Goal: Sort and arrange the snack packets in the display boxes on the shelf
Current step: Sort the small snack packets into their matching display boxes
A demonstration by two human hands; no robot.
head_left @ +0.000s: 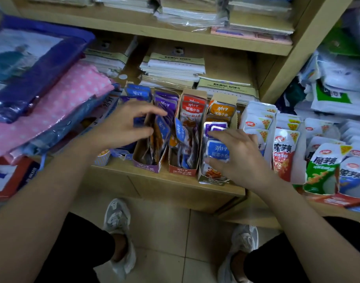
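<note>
Three narrow cardboard display boxes stand side by side on the wooden shelf (171, 186): a purple box (146, 167), a red box (182, 170) and a right box (212, 181). Each holds small fish-snack packets in blue, purple, red and orange. My left hand (127, 124) reaches over the purple box, its fingers spread and touching the purple packets (164, 107) at the top. My right hand (236, 154) lies on the right box, fingers curled round a blue packet (219, 150) with a purple packet (214, 127) just behind it.
White and red snack bags (283, 152) and a green bag (320, 170) stand in rows on the right. Folded pink and blue wrapped goods (58, 107) lie at the left. Stacks of paper booklets (173, 70) fill the shelf behind. My feet stand on the tiled floor (164, 242).
</note>
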